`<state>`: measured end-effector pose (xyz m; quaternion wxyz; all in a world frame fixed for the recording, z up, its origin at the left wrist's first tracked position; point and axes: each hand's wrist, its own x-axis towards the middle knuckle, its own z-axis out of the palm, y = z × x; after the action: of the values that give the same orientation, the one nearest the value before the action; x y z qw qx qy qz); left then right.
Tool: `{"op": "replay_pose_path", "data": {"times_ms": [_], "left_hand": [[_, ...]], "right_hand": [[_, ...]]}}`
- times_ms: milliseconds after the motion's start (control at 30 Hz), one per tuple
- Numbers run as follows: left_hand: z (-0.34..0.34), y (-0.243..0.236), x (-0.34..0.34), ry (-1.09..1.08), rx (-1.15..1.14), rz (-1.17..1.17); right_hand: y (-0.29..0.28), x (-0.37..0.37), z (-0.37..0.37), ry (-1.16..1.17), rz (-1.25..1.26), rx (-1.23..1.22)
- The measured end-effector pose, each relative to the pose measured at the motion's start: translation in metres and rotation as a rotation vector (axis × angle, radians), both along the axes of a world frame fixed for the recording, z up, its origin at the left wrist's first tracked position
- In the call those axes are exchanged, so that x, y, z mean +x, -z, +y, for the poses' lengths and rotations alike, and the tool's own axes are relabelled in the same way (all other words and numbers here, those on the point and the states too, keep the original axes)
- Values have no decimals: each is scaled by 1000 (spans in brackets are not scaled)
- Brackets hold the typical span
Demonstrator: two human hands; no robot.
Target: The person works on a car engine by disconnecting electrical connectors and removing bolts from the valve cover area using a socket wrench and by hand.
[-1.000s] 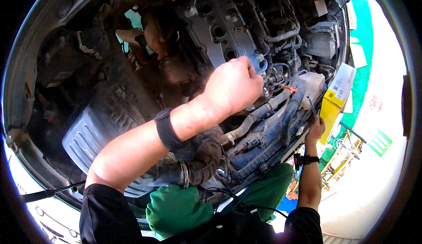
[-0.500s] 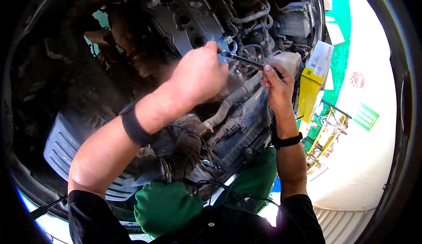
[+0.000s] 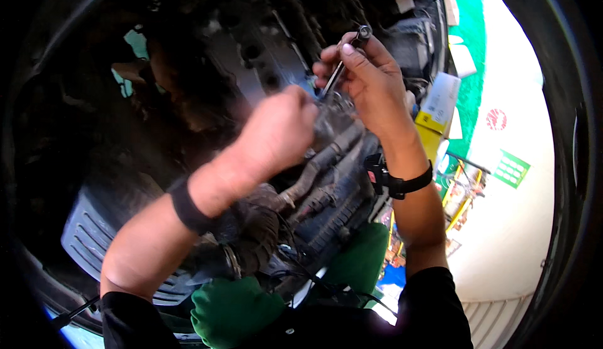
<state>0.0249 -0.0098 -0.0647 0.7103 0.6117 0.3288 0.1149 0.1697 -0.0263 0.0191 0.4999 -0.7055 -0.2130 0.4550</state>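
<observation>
In my right hand (image 3: 377,79) is a slim metal wrench (image 3: 334,77), held slantwise by thumb and fingers. Its shiny round head stands up past my fingertips, while its lower end points down toward the engine. My left hand (image 3: 276,132), blurred by motion, is curled closed at the near end of the grey engine cover (image 3: 242,76). Whatever its fingers pinch, if anything, is hidden. Below both hands run a hose (image 3: 314,173) and other dusty engine parts.
A yellow and white box (image 3: 438,107) stands at the right edge of the engine bay. Green-clothed padding (image 3: 235,314) lies near my body, beside dark cables. A ribbed grey plastic cover (image 3: 94,229) sits at left. A yellow-framed rack (image 3: 461,198) stands on the floor beyond.
My right hand has lifted and moved left, with the wrench turned from nearly level to steeply slanted. My left hand has dropped slightly, away from the wrench's head. The view has shifted a little.
</observation>
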Motion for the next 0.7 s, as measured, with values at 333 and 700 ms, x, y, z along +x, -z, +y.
{"op": "replay_pose_path", "data": {"times_ms": [333,700], "left_hand": [[-11,-13,-12,234,372,267],[-29,-3,-21,407,575,429]], "right_hand": [[148,180,181,-1144,-1569,-214],[134,137,232,-1446,-1593,-110]]}}
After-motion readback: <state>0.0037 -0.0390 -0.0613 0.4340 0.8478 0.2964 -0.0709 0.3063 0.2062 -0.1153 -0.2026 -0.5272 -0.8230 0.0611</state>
